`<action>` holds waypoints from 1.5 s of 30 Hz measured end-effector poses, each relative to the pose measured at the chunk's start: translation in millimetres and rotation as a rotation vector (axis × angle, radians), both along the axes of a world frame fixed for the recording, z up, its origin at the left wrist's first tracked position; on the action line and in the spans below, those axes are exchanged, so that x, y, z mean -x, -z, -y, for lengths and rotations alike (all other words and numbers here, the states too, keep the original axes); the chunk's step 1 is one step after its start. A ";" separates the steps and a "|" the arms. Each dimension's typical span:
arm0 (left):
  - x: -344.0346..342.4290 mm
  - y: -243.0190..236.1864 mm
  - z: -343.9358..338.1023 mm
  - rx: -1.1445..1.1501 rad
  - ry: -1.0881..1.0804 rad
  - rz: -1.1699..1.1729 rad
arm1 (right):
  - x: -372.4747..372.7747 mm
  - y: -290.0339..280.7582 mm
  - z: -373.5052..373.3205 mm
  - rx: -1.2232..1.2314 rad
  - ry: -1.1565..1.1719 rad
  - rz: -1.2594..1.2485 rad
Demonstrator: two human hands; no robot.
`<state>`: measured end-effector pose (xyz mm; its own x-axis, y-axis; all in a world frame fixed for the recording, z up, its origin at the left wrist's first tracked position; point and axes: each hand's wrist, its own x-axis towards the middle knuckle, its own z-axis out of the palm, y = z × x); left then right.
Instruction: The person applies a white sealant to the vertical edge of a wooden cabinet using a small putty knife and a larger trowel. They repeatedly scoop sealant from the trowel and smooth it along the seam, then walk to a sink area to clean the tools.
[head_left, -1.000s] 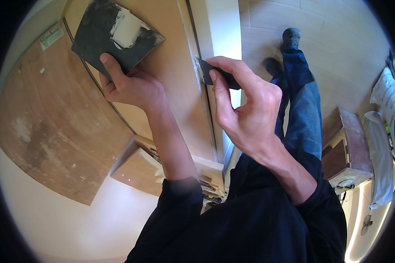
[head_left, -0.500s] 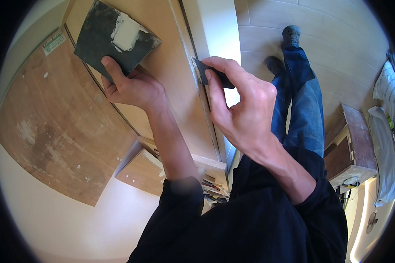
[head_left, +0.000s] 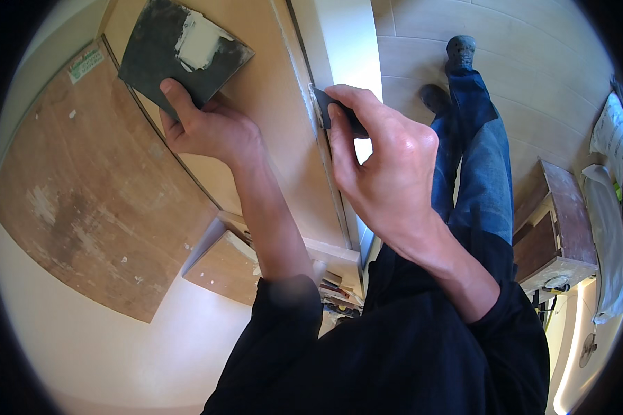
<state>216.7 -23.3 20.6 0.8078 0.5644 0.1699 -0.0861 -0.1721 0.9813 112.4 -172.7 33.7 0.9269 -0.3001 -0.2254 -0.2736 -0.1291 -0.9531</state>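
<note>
My left hand (head_left: 211, 131) grips a dark square board (head_left: 156, 52) from below, its thumb lying across the face. A thick patch of white filler paste (head_left: 199, 45) sits on that board. Between the thumb and fingers of my right hand (head_left: 391, 149) is a small dark putty scraper (head_left: 336, 114). The scraper's edge rests at the long seam along the edge of the pale wooden panel (head_left: 284, 138), beside a white strip. Light paste shows at the scraper's edge and in a thin line up the seam.
Left of the panel lies a stained brown plywood sheet (head_left: 83, 200). Several tools (head_left: 339, 294) lie low down by my body. To the right stand a worn wooden box or stool (head_left: 561, 221) and a pale wrapped bundle (head_left: 606, 242). My legs are over the tiled floor (head_left: 526, 62).
The scraper in my right hand has shifted very slightly up and right along the panel edge. My left hand and the board stay nearly in place.
</note>
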 end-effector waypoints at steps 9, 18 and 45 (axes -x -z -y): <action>1.2 0.1 -3.3 0.000 -0.006 -0.010 | 14.6 7.3 -0.6 -0.224 0.071 -0.025; 0.9 0.0 -2.3 -0.008 0.008 0.003 | 4.5 -1.6 -5.1 0.030 0.022 -0.009; 0.0 2.0 -3.7 -0.055 0.001 0.009 | 16.6 4.4 -12.7 -0.089 0.078 0.007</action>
